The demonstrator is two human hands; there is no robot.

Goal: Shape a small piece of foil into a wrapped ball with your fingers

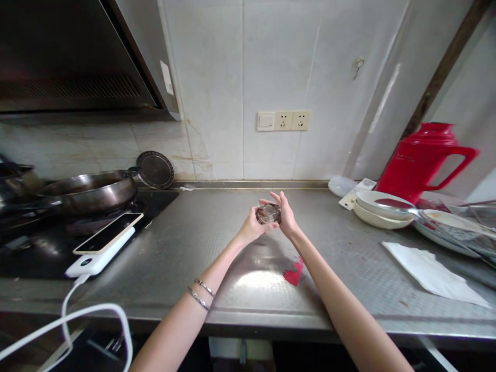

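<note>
Both my hands are held out over the middle of the steel counter, closed around a small clear glass cup. My left hand grips the cup from its left side. My right hand curls over its right side, with the fingertips reaching above the rim. Two thin bracelets sit on my left forearm. Below my arms, a small red scrap lies on the counter.
A phone on a white power bank with a white cable lies at left beside a pan on the stove. At right stand a red thermos jug, stacked white bowls, plates and a paper towel.
</note>
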